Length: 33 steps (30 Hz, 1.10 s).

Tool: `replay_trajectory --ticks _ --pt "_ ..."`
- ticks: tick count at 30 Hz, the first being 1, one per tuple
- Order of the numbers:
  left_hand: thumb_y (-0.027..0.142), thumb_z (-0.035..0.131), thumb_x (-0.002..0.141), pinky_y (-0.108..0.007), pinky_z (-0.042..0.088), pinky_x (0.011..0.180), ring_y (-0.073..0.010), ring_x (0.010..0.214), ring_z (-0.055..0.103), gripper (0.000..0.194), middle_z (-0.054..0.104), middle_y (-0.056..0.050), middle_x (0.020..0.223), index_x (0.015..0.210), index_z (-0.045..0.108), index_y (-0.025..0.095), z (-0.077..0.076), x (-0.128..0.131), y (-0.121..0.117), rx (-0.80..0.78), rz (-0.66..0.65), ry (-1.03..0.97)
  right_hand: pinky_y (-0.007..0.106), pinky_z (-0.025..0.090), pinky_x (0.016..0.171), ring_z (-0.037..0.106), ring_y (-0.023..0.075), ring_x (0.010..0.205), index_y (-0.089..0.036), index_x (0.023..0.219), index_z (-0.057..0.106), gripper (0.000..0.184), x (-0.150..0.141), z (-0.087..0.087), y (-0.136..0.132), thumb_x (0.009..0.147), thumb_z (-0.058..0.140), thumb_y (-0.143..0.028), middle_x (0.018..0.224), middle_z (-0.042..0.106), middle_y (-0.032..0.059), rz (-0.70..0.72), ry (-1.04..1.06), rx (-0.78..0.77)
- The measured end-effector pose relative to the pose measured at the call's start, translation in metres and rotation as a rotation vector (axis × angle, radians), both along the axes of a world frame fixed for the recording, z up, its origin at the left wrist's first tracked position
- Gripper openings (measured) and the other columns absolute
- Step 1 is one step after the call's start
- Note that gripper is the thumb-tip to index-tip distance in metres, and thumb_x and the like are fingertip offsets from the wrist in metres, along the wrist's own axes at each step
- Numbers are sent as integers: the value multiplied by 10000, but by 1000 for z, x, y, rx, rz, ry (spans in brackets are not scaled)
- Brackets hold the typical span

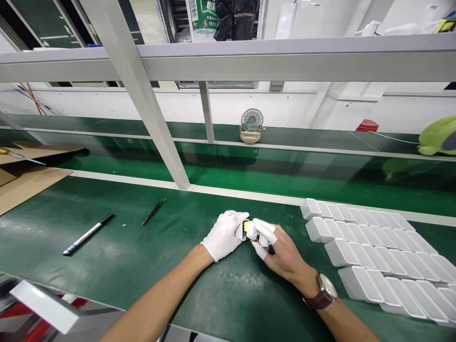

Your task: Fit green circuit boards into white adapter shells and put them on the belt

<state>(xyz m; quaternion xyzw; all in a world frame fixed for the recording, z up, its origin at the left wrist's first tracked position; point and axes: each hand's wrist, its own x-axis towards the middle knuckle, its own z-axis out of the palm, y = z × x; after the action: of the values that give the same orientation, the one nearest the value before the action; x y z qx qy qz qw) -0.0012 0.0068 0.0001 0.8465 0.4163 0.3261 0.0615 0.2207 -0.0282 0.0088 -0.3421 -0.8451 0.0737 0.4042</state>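
Over the green work surface, my left hand (pixel 226 233), in a white glove, is closed on a small white housing with electronic parts (pixel 245 229). Yellow and dark components show at its side facing right. My right hand (pixel 287 254) has white finger cots on its fingertips and a wristwatch at the wrist. Its thumb and fingers pinch a small white piece (pixel 251 231) right against the housing. Whether the two parts are joined cannot be made out, since my fingers cover much of them.
Several rows of white plastic cases (pixel 359 254) stand at the right. Leftward lie black tweezers (pixel 154 212), a marker pen (pixel 89 234) and cardboard (pixel 33 187). A slanted metal post (pixel 156 118) meets the bench behind my hands. Farther back are a small fan (pixel 251 126) and a shelf beam (pixel 270 66).
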Motion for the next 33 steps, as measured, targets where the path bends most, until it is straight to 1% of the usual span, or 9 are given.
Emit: replay_trajectory --ticks 8,14,17,19,22,25,27,30,33 --pt "241 692 833 -450 514 933 -277 1096 606 484 664 -118 1193 1288 533 193 1 3 -1 -12 -24 -6 461 528 917 591 242 949 -241 1529 314 674 -1 -2 -1 925 585 -114 1181 641 111 5 -14 -17" --pt "202 637 824 -419 540 854 -268 1043 642 498 671 -115 1117 1307 514 205 10 9 -9 -50 -33 -6 464 521 929 583 254 1004 -251 1531 308 664 -2 -1 -2 933 569 -127 1124 643 94 18 -36 -73" --pt "221 697 758 -485 514 911 -316 1125 611 617 661 -133 1149 1342 500 199 14 9 -11 -50 10 28 456 523 948 594 259 1063 -257 1509 337 641 -2 -3 -3 931 608 -196 1178 632 96 -5 -1 -141" --pt "244 716 762 -501 499 942 -324 1147 600 578 667 -131 1155 1310 538 205 15 7 -10 -83 -5 32 456 519 976 592 266 1126 -254 1490 360 639 0 -3 -4 918 645 -259 1239 612 102 -49 54 -235" --pt "257 681 826 -442 521 929 -280 1099 630 438 687 -111 1159 1254 593 217 17 3 -7 -218 -106 -42 460 494 1032 592 257 1167 -256 1457 415 557 4 -3 -4 941 622 -295 1240 622 89 -76 151 -354" --pt "271 665 861 -394 529 950 -252 1097 651 362 692 -88 1200 1219 634 225 20 0 -3 -445 -215 -145 430 506 1013 608 227 1149 -275 1373 527 372 7 -2 0 1002 516 -254 1228 640 75 -54 244 -376" --pt "304 686 861 -379 537 958 -248 1094 669 369 688 -94 1223 1216 641 211 21 -2 -2 -616 -240 -255 409 528 979 617 216 1130 -279 1326 577 331 8 -2 4 1004 517 -232 1220 641 75 -44 282 -332" --pt "356 738 830 -392 559 946 -259 1065 699 501 705 -133 1194 1269 598 159 22 -3 -2 -831 -231 -444 427 519 1019 595 228 1192 -278 1331 581 361 6 -6 7 975 578 -216 1294 608 88 -21 221 -217" --pt "417 699 860 -416 544 989 -271 1101 688 514 706 -152 1207 1277 592 136 22 -5 0 -919 -205 -498 461 520 1030 585 243 1220 -294 1359 560 400 5 -11 8 970 585 -207 1359 574 98 1 85 -126"
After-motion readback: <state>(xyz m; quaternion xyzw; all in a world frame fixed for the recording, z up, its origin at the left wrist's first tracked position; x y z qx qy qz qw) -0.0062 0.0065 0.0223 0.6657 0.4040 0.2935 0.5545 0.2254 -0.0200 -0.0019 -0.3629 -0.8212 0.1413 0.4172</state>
